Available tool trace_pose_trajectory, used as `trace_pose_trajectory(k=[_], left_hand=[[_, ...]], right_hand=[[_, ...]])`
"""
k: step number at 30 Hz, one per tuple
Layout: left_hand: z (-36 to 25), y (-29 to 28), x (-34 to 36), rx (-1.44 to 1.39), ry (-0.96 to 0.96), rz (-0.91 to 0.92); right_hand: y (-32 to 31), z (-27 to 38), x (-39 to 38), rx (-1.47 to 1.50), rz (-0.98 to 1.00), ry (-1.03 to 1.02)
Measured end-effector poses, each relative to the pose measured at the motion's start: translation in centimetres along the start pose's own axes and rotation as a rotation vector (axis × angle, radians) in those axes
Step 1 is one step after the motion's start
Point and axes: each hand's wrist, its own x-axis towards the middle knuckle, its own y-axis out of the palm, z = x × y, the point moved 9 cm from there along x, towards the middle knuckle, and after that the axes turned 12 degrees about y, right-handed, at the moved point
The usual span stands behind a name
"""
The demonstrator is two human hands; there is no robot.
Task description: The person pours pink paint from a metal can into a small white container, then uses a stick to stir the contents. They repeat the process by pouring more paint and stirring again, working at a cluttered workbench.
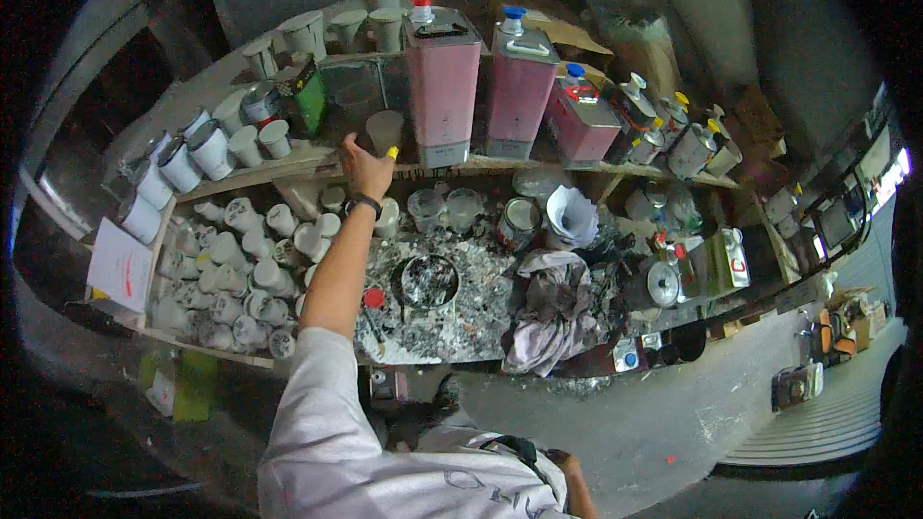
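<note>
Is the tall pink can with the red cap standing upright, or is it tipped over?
Upright: the pink can stands vertically, its red cap on top.

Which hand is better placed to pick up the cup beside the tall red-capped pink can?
Probably the left hand: it is stretched up close to the cup, though contact is unclear. The right hand is down low, much farther from it.

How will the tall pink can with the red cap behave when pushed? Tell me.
The tall pink can would probably tip if pushed near its top, since it stands tall on a narrow base. It is unlikely to roll, as its sides look flat. It should feel fairly stiff, given its straight, boxy walls; its weight can't be judged, because they hide the contents.
</note>
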Motion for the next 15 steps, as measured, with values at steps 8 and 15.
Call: trace_pose_trajectory(k=[8,15], left_hand=[[5.3,8.7,5.1,0.079,-0.055,-0.108],[-0.3,5.2,-8.6,-0.295,0.090,-0.054]], right_hand=[[-12.5,10.0,2.3,0.096,-0.177,-0.015],[-28.7,34.6,1.2,0.166,-0.220,-0.569]])
